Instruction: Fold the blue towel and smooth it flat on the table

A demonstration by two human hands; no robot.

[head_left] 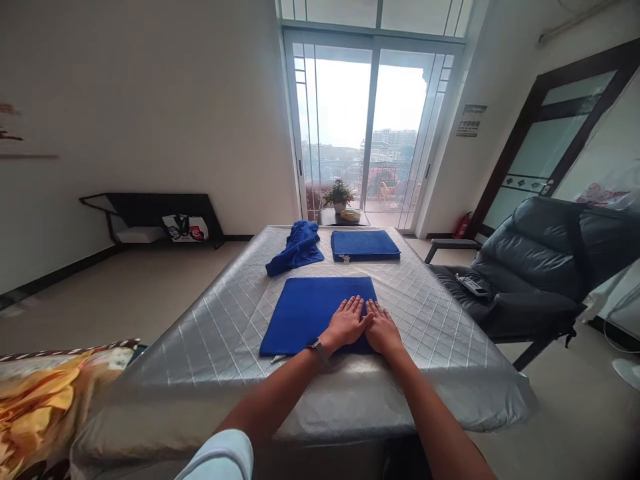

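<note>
A folded blue towel [305,313] lies flat on the silver quilted cover of the table [215,333], close to its near side. My left hand [349,321] rests palm down on the towel's right part, fingers stretched out. Beside it, my right hand [383,325] lies flat along the towel's right edge, the thumbs of both hands touching. Neither hand grips anything. Farther back sits a stack of folded blue towels [367,243] with a white tag at its front edge. Left of that stack is a crumpled blue towel [299,248].
A dark reclining armchair [530,260] with a grey device [473,285] on its seat stands at the right. Behind the table, a small stand holds a potted plant [339,195]. Yellow patterned fabric [43,400] is at lower left. A black bench [160,203] stands along the left wall.
</note>
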